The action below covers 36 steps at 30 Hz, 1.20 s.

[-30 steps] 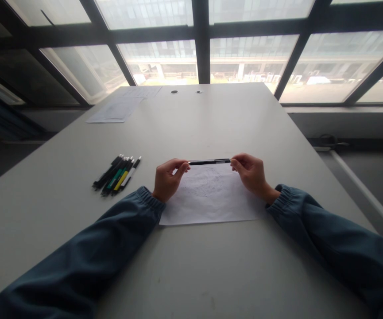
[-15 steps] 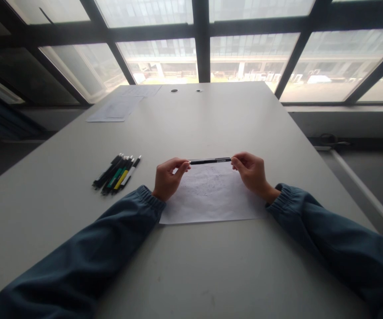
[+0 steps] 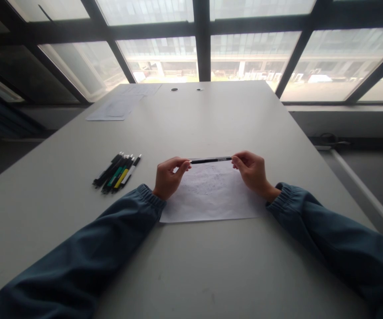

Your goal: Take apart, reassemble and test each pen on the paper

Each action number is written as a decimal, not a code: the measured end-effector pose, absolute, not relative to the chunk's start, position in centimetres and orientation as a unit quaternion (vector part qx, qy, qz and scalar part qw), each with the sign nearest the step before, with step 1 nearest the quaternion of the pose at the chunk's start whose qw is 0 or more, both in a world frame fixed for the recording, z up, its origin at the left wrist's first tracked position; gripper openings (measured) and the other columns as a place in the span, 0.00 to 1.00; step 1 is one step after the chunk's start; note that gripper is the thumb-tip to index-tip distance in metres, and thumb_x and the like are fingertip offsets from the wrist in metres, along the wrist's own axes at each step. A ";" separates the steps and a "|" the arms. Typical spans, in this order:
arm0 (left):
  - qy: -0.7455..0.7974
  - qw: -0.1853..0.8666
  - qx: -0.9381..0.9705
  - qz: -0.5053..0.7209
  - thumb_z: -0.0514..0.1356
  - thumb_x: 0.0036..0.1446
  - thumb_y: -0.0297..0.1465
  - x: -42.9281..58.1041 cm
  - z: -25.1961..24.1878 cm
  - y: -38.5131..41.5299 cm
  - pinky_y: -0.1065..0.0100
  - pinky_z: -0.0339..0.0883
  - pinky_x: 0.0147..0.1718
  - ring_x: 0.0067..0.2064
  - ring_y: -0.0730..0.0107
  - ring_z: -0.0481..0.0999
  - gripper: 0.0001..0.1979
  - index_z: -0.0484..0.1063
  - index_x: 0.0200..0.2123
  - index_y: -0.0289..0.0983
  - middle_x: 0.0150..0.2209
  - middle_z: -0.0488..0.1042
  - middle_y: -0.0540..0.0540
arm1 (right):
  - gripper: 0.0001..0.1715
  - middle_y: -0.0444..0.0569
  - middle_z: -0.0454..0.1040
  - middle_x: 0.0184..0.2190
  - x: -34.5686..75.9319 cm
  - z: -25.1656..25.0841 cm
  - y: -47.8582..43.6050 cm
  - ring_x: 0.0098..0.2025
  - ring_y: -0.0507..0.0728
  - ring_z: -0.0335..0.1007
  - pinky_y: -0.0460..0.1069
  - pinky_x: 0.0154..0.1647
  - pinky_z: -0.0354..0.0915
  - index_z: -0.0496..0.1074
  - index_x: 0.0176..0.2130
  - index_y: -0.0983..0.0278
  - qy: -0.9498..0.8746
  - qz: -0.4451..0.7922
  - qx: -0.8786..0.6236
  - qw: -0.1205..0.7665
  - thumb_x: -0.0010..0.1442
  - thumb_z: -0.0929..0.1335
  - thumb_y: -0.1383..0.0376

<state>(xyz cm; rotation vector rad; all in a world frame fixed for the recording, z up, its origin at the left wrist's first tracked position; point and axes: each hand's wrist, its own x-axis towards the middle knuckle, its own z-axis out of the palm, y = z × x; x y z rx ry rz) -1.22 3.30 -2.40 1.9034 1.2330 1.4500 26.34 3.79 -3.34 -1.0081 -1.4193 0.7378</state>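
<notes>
A black pen (image 3: 210, 160) is held level between both hands, over the far part of a white paper (image 3: 211, 201) with faint scribbles. My left hand (image 3: 170, 178) pinches its left end between thumb and fingers. The right end is pinched by my right hand (image 3: 251, 173). Both wrists are at the sides of the paper. Left of my left hand, several pens (image 3: 116, 173) lie side by side in a bunch, with black, green, yellow and white barrels.
More paper sheets (image 3: 111, 106) lie at the far left of the white table (image 3: 218, 266). Two small round dark-and-light spots show near the table's far edge. Large windows (image 3: 254, 57) with dark frames stand behind it.
The pen has turned slightly about its length, so its clip and label show differently. Both hands keep their pinch and have hardly moved.
</notes>
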 end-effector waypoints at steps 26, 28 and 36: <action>0.445 0.221 0.695 0.519 0.65 0.62 0.39 -1.2 -2.3 3.2 0.69 0.75 0.34 0.32 0.70 0.80 0.12 0.80 0.35 0.35 0.30 0.81 0.45 | 0.14 0.46 0.76 0.26 26.4 -3.4 3.8 0.27 0.53 0.73 0.48 0.29 0.69 0.76 0.32 0.64 -0.610 0.316 -0.430 0.585 0.62 0.73 0.55; 0.447 0.219 0.696 0.517 0.65 0.62 0.39 -1.2 -2.2 3.2 0.69 0.74 0.34 0.32 0.70 0.80 0.12 0.80 0.35 0.35 0.30 0.81 0.45 | 0.15 0.46 0.76 0.25 26.4 -3.4 3.8 0.27 0.53 0.73 0.48 0.29 0.69 0.76 0.32 0.64 -0.611 0.315 -0.432 0.584 0.62 0.72 0.55; 0.443 0.219 0.699 0.517 0.64 0.63 0.39 -1.1 -2.1 3.1 0.69 0.73 0.33 0.32 0.70 0.79 0.13 0.80 0.33 0.36 0.29 0.80 0.45 | 0.14 0.45 0.76 0.25 26.3 -3.5 3.9 0.27 0.52 0.73 0.48 0.29 0.69 0.76 0.32 0.64 -0.609 0.325 -0.426 0.585 0.62 0.72 0.55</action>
